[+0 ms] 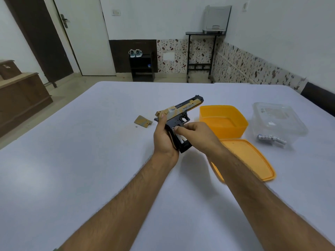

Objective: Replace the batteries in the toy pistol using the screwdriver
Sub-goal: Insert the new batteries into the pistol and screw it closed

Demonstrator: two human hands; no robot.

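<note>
Pistol [181, 109] is held above the table [90, 160], barrel pointing away and up to the right, grip toward the person. Left hand [164, 137] wraps the grip from the left, thumb on the slide. Right hand [195, 134] pinches a white battery [179, 137] in the open grip.

Big white table [90, 160] here. Orange tub [224, 122] sits around 1 o'clock from the middle, its lid [253, 160] flat just in front of it. Clear container [279, 122] out at 2 o'clock, batteries [271, 138] lying against its near side. Grip cover [142, 121] at 11 o'clock, with a tiny speck [136, 126] beside it, probably a screw.
</note>
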